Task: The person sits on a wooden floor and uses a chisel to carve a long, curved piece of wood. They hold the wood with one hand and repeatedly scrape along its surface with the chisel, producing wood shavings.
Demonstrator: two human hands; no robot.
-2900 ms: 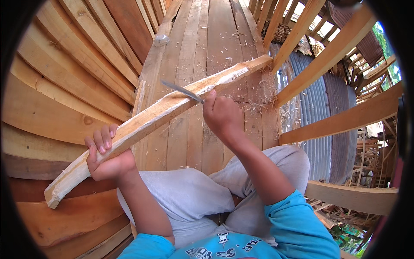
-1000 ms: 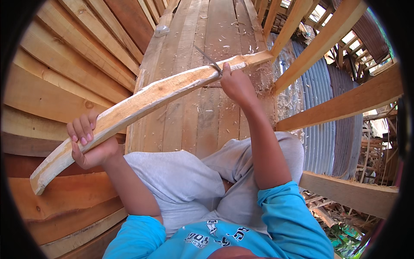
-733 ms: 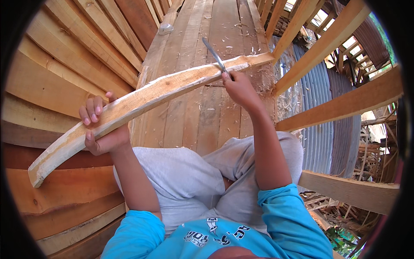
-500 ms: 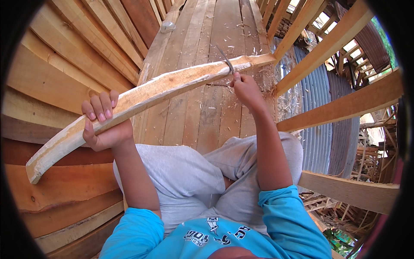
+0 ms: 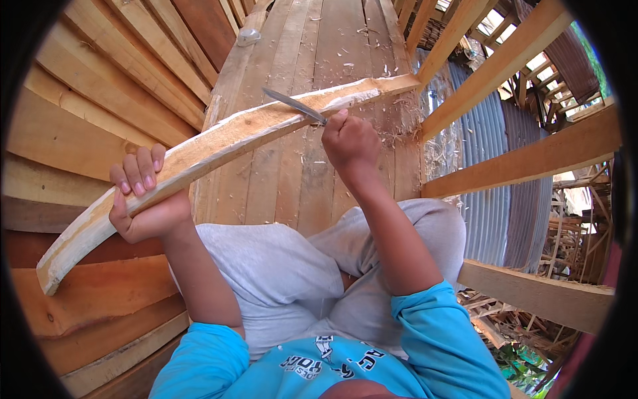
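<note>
Looking down: we see our two hands working on a long curved wood strip [image 5: 219, 143], and we tell every place from that strip.
Wood strip: it runs from low on the left to high on the right, over the plank floor [image 5: 312, 60].
Left hand [image 5: 146, 196]: we wrap it tight around the strip near its low end, with the fingers [image 5: 141, 169] curled over the top edge.
Right hand [image 5: 349, 139]: we make a closed fist just under the strip's high part, gripping the handle of a knife [image 5: 292, 105].
Knife: its thin grey blade lies flat on the strip's top face and points up and left.
Shavings [image 5: 399, 123]: small pale wood bits lie on the planks near the strip's high end.
Legs: our grey trousers [image 5: 279, 272] are below the strip's middle.
Beams [image 5: 518, 156]: pale wooden bars stand right of the strip's high end.
</note>
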